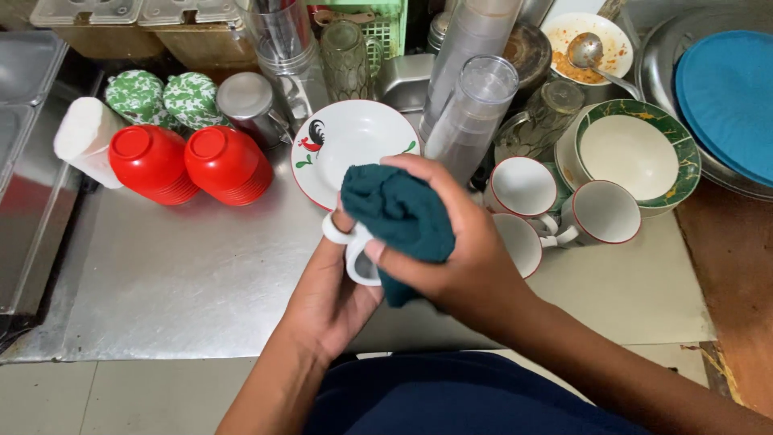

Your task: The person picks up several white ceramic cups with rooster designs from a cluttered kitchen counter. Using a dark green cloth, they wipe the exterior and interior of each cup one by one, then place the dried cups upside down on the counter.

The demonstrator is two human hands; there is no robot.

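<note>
**One mug under the cloth, crockery waiting behind**

Nearest, the left hand (pixel 334 294) has its grip closed round a white mug (pixel 354 246); the right hand (pixel 451 242) clasps a dark green cloth (pixel 398 213) against it. On the bench (pixel 185 274) beyond stand three more mugs (pixel 564 213). Farther right, a soiled plate (pixel 588 44) waits.

Bare counter (pixel 193 274) before red bowls (pixel 189 163)

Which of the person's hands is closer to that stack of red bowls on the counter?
Left. The left hand, holding a white mug, is to the right of the red bowls and nearer the camera. The right hand, gripping a dark green cloth, lies farther right.
</note>
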